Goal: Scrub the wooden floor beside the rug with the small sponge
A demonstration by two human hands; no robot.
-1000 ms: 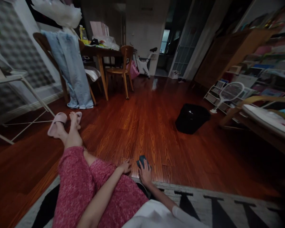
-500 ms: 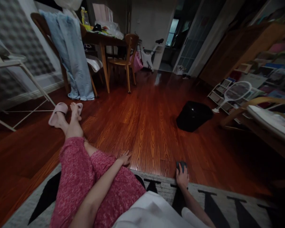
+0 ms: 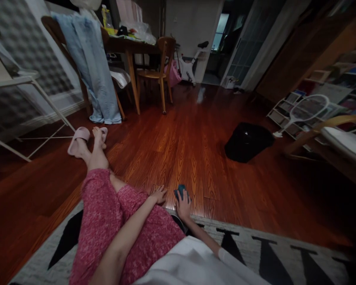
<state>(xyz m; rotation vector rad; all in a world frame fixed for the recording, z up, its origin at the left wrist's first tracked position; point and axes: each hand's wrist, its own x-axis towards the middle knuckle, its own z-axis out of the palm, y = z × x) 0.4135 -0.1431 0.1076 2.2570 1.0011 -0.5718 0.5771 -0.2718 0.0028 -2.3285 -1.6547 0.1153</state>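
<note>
My right hand (image 3: 183,205) lies over a folded dark teal cloth (image 3: 181,191) on the wooden floor (image 3: 178,154), its fingers bent over the cloth and pressing on it. Just left of it, my left hand (image 3: 159,195) rests beside my knee with fingers stretched out and nothing in them. The two hands are close but apart. My legs in pink patterned trousers (image 3: 97,213) stretch out to the left, ending in pink slippers (image 3: 78,141).
A patterned rug (image 3: 267,241) is under me. A black bin (image 3: 247,142) stands to the right, with a white racket (image 3: 307,111) behind it. A wooden chair (image 3: 154,75) and table (image 3: 130,46) stand ahead, and jeans (image 3: 89,67) hang over another chair.
My right hand has swept left across the floor with the cloth, from well off to the right to near my left hand. The left hand has stayed about where it was.
</note>
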